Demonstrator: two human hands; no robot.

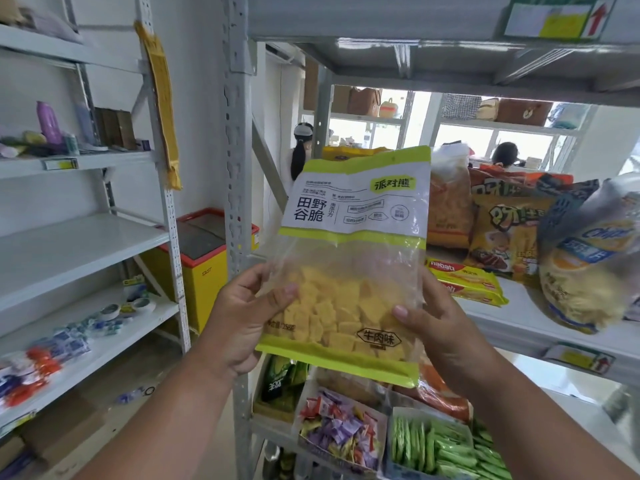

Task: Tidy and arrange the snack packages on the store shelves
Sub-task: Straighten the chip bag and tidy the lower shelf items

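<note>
Both hands held one snack bag [353, 258] upright at frame centre, in front of the grey shelf post [237, 168] & clear of the shelf. Left hand [242, 317] gripped the lower left edge, thumb curled over the clear window; right hand [440, 320] gripped the lower right edge, thumb on front, fingers behind.

To do this step well, imo: keep grip low on both sides so the bag stays flat & face-out, then stand it on the shelf board [519, 317] at centre right, beside the packs there, label fwd, w/o squeezing the yellow squares inside.

Writing: bag's white panel read 田野谷脆, green tag 派对熊 at upper right, flavour box 牛肉味 near the bottom. Small print too fine to read. Right of it, a flat yellow wafer pack [464, 280] read "nabati". Blurred blue-yellow bag [588, 265] at far right showed "Chip…", rest unclear.
</note>
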